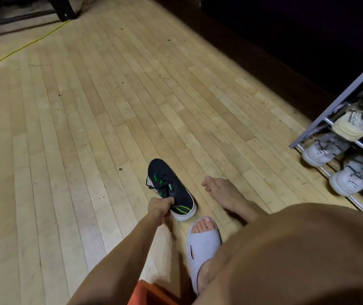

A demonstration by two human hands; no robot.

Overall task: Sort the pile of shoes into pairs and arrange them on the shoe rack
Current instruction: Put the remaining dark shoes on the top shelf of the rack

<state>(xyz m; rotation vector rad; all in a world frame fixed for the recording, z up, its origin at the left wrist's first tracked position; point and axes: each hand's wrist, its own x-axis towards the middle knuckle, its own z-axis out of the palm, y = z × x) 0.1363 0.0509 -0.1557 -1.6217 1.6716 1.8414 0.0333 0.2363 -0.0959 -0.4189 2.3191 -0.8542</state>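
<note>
A black sneaker (171, 188) with green stripes and a white sole lies on the wooden floor, toe pointing away from me. My left hand (159, 208) grips it at the heel collar, by the laces. Just right of the sneaker, my right hand (219, 191) hangs with relaxed fingers and holds nothing. The grey metal shoe rack (321, 122) stands at the right edge. A pair of white sneakers (349, 175) sits on its bottom tier, and a cream sneaker (352, 126) on the tier above.
My foot in a grey slide sandal (200, 245) is planted right behind the sneaker, with my leg filling the lower right. A yellow cable (22, 48) runs across the floor at the far left. Dark furniture lines the back. An orange object (145, 293) pokes in at the bottom edge.
</note>
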